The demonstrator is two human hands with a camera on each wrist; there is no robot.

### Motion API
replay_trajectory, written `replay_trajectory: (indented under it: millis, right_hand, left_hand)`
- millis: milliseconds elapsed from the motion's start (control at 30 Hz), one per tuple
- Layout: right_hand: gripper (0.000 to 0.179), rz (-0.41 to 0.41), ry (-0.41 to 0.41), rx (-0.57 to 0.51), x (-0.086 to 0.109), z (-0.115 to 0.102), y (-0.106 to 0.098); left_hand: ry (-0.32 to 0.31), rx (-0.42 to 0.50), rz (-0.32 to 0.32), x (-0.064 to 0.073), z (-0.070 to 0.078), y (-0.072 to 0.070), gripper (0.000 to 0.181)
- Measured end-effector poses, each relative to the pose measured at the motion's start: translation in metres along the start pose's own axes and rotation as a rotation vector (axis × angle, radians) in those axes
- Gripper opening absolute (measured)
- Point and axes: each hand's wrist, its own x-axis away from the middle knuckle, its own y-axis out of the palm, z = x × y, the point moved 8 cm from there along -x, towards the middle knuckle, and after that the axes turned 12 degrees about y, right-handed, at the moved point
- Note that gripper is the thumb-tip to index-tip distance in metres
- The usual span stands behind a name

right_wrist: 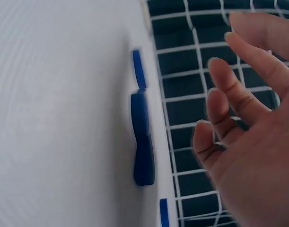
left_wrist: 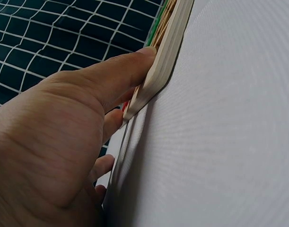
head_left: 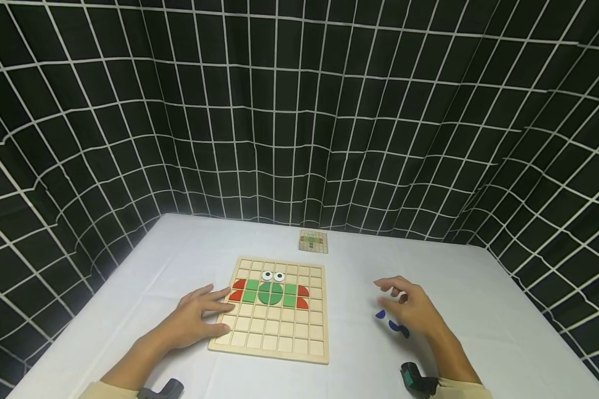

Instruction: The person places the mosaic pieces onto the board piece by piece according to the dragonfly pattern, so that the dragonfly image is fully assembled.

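A square wooden grid board (head_left: 264,338) lies on the table. On it sit red quarter-round pieces (head_left: 303,303), green square pieces (head_left: 290,289), a green circle (head_left: 270,293) made of quarter pieces, and two round eye pieces (head_left: 279,276). My left hand (head_left: 197,318) rests along the board's left edge, fingers spread, thumb on the rim (left_wrist: 158,71). Over the right side of the table my right hand (head_left: 409,305) hovers with loosely bent fingers and holds nothing visible. Just below it lie several small blue curved pieces (head_left: 380,314), seen edge-on as blue pieces (right_wrist: 140,116) in the right wrist view.
A small pattern card (head_left: 313,241) lies behind the board, showing a similar figure. White cloth (head_left: 354,327) covers the table. Dark curtains (head_left: 289,111) with a white grid surround the back and sides. A dark device (head_left: 418,379) is strapped at the right wrist.
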Motion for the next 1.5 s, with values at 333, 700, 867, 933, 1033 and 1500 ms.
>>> replay_trajectory:
  millis: [333,700,867,933,1033,1500]
  right_hand:
    - [0.033,-0.141,0.147,0.075,0.002,0.035,0.017]
    - [0.026,-0.138,0.157,0.152,0.001,0.031,0.026]
    - [0.026,-0.189,0.104,0.113,0.001,0.025,0.032]
    - [0.028,-0.210,0.087,0.100,0.001,0.023,0.033]
    - [0.028,-0.215,0.102,0.105,0.002,0.023,0.033]
    - [0.018,-0.147,0.182,0.206,0.001,0.027,0.030]
  left_hand:
    - [-0.008,0.008,-0.011,0.001,0.001,0.002,0.048]
    - [0.011,0.007,-0.009,-0.001,0.000,0.000,0.048]
    - [-0.011,0.013,-0.008,-0.001,-0.001,0.001,0.048]
    - [-0.016,0.013,-0.009,-0.001,-0.001,0.001,0.048]
    - [-0.020,0.015,-0.011,-0.001,-0.001,0.001,0.048]
    - [-0.016,0.010,-0.011,0.000,0.000,0.000,0.049]
